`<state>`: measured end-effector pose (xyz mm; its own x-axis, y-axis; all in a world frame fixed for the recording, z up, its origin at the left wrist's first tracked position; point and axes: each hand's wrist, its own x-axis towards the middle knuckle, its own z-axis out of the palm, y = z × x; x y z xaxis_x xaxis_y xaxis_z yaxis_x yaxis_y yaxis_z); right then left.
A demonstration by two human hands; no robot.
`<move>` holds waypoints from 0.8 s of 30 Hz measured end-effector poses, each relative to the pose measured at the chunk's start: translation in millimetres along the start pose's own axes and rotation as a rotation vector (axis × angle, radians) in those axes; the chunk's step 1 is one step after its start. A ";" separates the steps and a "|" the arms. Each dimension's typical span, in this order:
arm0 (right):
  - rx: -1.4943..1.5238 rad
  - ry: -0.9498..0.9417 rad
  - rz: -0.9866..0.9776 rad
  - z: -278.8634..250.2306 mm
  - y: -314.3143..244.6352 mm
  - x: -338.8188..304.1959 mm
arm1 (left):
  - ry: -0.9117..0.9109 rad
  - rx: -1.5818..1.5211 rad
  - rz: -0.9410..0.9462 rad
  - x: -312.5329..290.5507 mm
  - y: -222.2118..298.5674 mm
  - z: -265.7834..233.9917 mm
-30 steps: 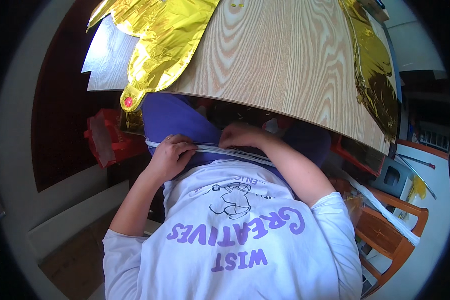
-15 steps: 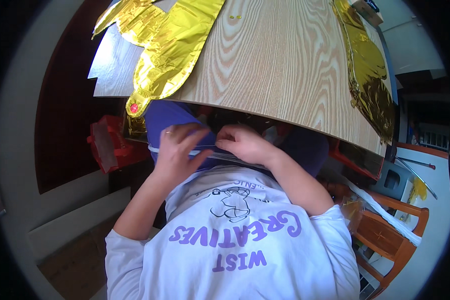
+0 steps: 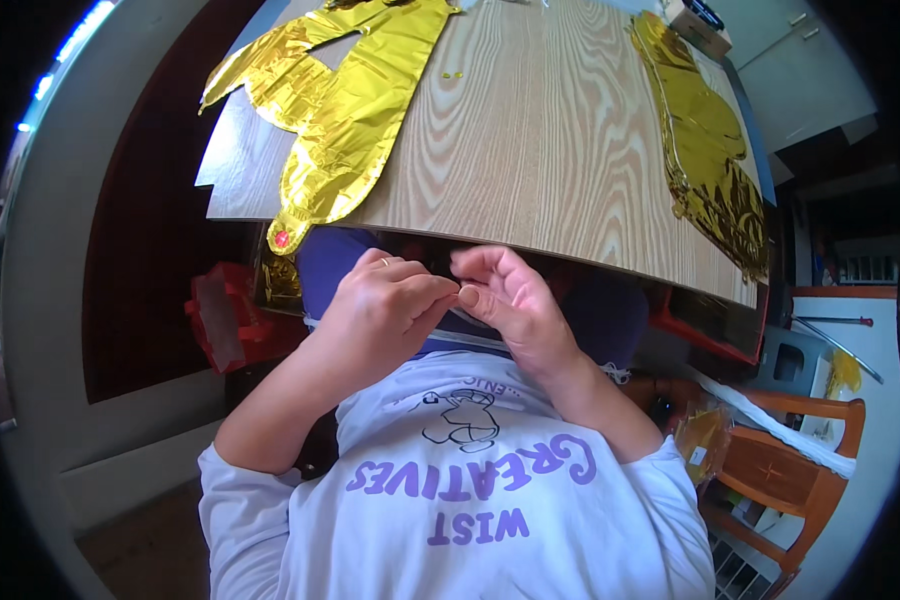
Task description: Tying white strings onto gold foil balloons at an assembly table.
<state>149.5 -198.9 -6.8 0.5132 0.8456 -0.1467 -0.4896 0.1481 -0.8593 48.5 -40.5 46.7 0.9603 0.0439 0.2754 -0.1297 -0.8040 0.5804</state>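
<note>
Over my lap, in front of the table edge, my two hands meet at the fingertips. My left hand (image 3: 390, 305) is closed, its thumb and forefinger pinched together. My right hand (image 3: 520, 310) has its thumb against the left fingertips and its other fingers curled. Whatever lies in the pinch is too small to make out. White strands (image 3: 467, 337) cross my lap below the hands. Nearest on the table lies a flat gold foil balloon (image 3: 355, 130); its tab, marked with a red dot (image 3: 282, 238), hangs over the edge.
More flat gold foil balloons (image 3: 705, 150) lie along the right side of the wooden table (image 3: 520, 130). Two tiny gold bits (image 3: 452, 75) rest near its middle. A red bag (image 3: 225, 315) stands below at left. A wooden chair (image 3: 780, 470) is at the right.
My hands have come together; the left moved right and closed from spread fingers into a pinch. My right hand has turned, showing more of its palm side. The view shifted slightly.
</note>
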 end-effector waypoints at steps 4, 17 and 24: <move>0.340 -0.293 0.014 24.6 -9.8 -9.5 | -0.091 -0.063 0.128 6.4 15.2 -17.3; -0.790 -0.266 -0.518 0.7 30.6 -50.8 | -0.061 -1.349 -0.443 -67.8 -11.5 -18.1; -1.226 -0.261 -0.891 32.9 -39.0 -46.2 | 0.258 -0.140 0.113 -30.1 -17.5 16.3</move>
<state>121.6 -226.9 49.6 0.1172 0.7974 0.5919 0.8292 0.2494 -0.5002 25.9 -37.5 15.8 0.8456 0.1222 0.5197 -0.2823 -0.7238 0.6296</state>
